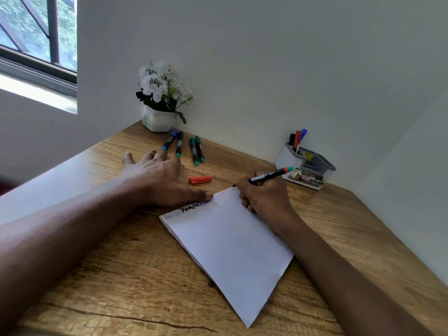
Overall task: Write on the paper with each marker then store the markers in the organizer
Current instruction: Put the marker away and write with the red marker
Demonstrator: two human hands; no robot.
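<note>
A white paper (232,243) lies on the wooden desk, with words in light blue, black and blue along its top edge. My right hand (263,197) grips a black marker (271,175) with a red end, its tip at the paper's top right corner. My left hand (155,177) rests flat on the desk, its thumb pressing the paper's top edge. The marker's red cap (200,179) lies loose between my hands. Several capped markers (186,146), blue, black and green, lie beyond my left hand. The grey organizer (306,163) at the back right holds black, red and blue markers.
A white pot of white flowers (160,98) stands in the desk's far corner against the wall. A window is at the upper left. The wooden desk (126,275) runs along the wall, its edge falling away on the left.
</note>
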